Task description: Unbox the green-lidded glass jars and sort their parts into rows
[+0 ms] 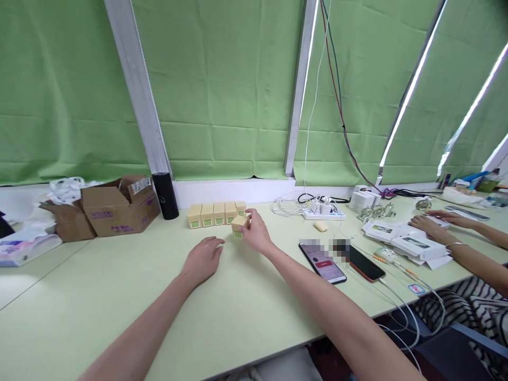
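Several small tan boxes with green labels stand side by side in a row point(213, 214) near the back of the pale table point(130, 286). My right hand point(256, 232) grips another such box point(239, 226) by its right side, in front of the row's right end. That box looks slightly tilted; whether it touches the table I cannot tell. My left hand point(203, 260) rests on the table in front of the row, fingers apart and holding nothing.
Left: open cardboard box point(115, 209), tissue pack point(27, 247), black cylinder point(165, 196). Right: two phones point(323, 262) point(365, 263), power strip point(324, 213), cables, white boxes point(416, 244). A person's hands point(431, 226) work at the far right.
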`<state>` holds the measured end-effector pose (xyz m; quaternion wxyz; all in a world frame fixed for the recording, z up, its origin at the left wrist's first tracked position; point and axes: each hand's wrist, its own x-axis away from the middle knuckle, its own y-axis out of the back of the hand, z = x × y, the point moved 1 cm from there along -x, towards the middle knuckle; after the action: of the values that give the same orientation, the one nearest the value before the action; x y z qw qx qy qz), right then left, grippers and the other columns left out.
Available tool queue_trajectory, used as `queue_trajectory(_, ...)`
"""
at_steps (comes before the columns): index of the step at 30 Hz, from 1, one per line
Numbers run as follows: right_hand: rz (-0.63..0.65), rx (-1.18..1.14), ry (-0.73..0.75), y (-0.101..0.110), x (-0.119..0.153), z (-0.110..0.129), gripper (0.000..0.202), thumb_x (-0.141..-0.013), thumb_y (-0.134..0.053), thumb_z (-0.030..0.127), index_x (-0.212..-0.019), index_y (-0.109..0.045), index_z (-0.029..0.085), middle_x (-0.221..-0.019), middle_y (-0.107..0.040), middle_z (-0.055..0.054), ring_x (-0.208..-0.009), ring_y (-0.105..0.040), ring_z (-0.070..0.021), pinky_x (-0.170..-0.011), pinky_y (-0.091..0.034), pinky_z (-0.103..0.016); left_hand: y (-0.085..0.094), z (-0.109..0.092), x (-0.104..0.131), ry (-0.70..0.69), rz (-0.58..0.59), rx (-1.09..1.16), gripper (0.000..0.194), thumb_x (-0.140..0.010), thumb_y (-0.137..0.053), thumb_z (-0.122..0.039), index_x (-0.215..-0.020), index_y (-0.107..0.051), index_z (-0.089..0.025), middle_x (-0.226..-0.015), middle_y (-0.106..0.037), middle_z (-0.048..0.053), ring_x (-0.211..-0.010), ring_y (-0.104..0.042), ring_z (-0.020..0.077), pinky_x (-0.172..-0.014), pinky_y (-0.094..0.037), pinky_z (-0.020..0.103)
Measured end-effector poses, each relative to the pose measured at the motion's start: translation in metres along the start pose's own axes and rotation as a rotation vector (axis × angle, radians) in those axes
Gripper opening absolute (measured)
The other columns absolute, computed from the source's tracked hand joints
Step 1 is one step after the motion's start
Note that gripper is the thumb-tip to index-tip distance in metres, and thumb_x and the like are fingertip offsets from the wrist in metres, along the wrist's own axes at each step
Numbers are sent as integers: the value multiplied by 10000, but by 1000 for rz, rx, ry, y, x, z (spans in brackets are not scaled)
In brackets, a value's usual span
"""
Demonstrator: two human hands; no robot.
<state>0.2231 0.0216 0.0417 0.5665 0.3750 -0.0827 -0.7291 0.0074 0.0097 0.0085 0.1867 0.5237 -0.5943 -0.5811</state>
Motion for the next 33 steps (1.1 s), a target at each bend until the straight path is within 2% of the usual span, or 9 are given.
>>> queue_trajectory(4,56,-133,70,11,31,13,572,-848,-647,243,-1377,-431,269,-1269,-594,-63,-896,-641,-181,-838,-527,-351,3,-1,1,61,-38,41,407,-1003,-394,-350,-1239,-695,-210,-1174,-691,121,-1136,-652,280,-963,-534,424)
queue_trajectory(6,91,-177,73,14,44,15,582,-837,-649,242,-1375,-431,275,-1259,-593,-56,-806,-626,-155,-786,-534,-333,4,-1,1,59,-57,89,399,-995,-413,-348,-1243,-691,-207,-1119,-701,118,-1162,-624,288,-979,-526,427)
queue_trajectory(12,185,-255,111,2,65,-6,564,-815,-642,207,-1347,-461,263,-1239,-598,-61,-764,-611,-147,-740,-547,-329,0,0,2,12,-50,217,375,-961,-496,-332,-1272,-664,-208,-1034,-767,97,-1271,-478,330,-1073,-462,501)
queue_trajectory(18,219,-255,88,-2,69,-16,558,-845,-628,238,-1373,-448,264,-1300,-586,-73,-795,-625,-152,-763,-552,-337,-4,-4,5,40,41,312,455,-916,-544,-303,-1359,-606,-223,-1160,-740,75,-1285,-451,312,-1128,-424,509)
queue_trajectory(23,213,-244,110,0,66,-19,636,-802,-670,215,-1392,-439,271,-1339,-538,-77,-836,-626,-153,-807,-552,-359,-5,-10,6,52,61,356,464,-899,-566,-319,-1346,-619,-205,-1243,-684,103,-1334,-432,303,-1152,-420,481)
queue_trajectory(27,198,-241,122,4,63,-24,635,-789,-673,201,-1378,-445,269,-1297,-522,-72,-847,-634,-152,-801,-548,-352,-5,-13,7,41,84,372,434,-898,-581,-343,-1306,-645,-209,-1259,-661,110,-1363,-417,317,-1156,-421,489)
queue_trajectory(33,163,-225,105,6,59,-29,560,-790,-645,212,-1322,-480,264,-1173,-551,-40,-810,-632,-151,-751,-526,-326,-5,-12,7,47,54,360,339,-890,-588,-330,-1198,-677,-221,-1247,-662,101,-1352,-431,313,-1166,-419,501)
